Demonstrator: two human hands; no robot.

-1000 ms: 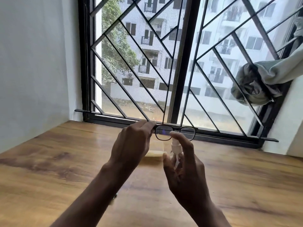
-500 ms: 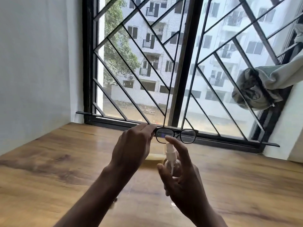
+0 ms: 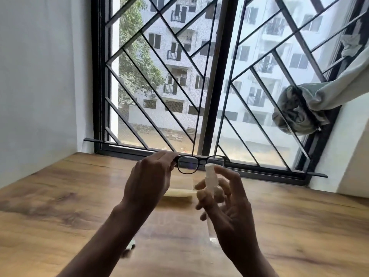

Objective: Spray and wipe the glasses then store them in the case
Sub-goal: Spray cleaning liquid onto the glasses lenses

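Black-framed glasses (image 3: pixel 192 164) hang in the air above the wooden table (image 3: pixel 60 196), lenses facing me. My left hand (image 3: pixel 147 180) grips them at their left end. A small clear spray bottle with a white top (image 3: pixel 211 178) stands upright just below the right lens, held in my right hand (image 3: pixel 229 208). The index finger arches over the nozzle, lifted slightly off it. A pale yellow flat thing (image 3: pixel 179 191), perhaps a cloth or case, lies on the table behind my hands, partly hidden.
A barred window (image 3: pixel 209 86) with a black frame runs along the table's far edge. A white wall (image 3: pixel 40 86) closes the left side. A knotted grey curtain (image 3: pixel 299 114) hangs at the right. A small whitish object (image 3: pixel 129 249) lies under my left forearm.
My right index finger has lifted off the spray nozzle, and that hand has loosened and dropped slightly. The glasses stay held at about the same spot. The camera has tilted upward.
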